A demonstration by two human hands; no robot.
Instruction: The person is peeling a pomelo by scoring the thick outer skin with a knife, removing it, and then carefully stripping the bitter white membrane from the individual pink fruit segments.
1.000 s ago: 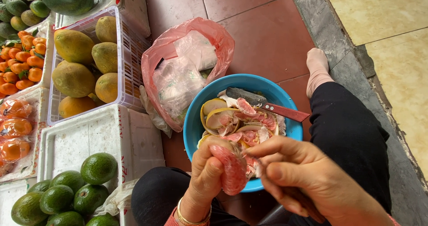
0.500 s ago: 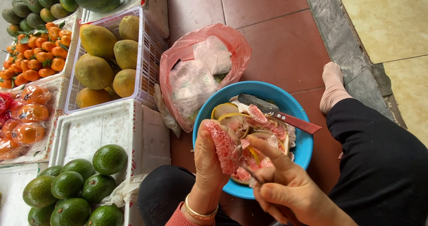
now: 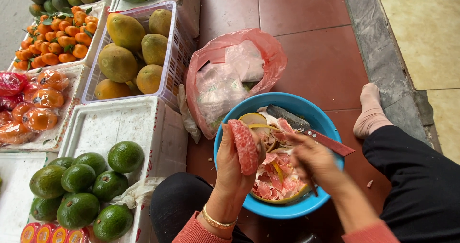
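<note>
My left hand (image 3: 235, 164) holds a peeled pink pomelo segment (image 3: 243, 145) upright over the near left rim of a blue bowl (image 3: 314, 202). My right hand (image 3: 309, 159) is lower, inside the bowl, with its fingers curled on a strip of pink peel among the pomelo scraps (image 3: 273, 185). A knife (image 3: 306, 127) with a dark blade and red handle lies across the bowl's far side. The bowl sits on the red tiled floor between my knees.
A pink plastic bag (image 3: 230, 78) with clear bags inside lies just behind the bowl. To the left are a white foam box (image 3: 120, 125), green citrus fruits (image 3: 86, 185), a clear crate of yellow-green fruits (image 3: 132, 51) and trays of small oranges (image 3: 52, 39). My foot (image 3: 370, 109) rests at right.
My left hand has turned the pomelo segment upright and shifted left. My right hand has left the segment and dropped into the bowl's scraps. The view has shifted, showing more fruit at left.
</note>
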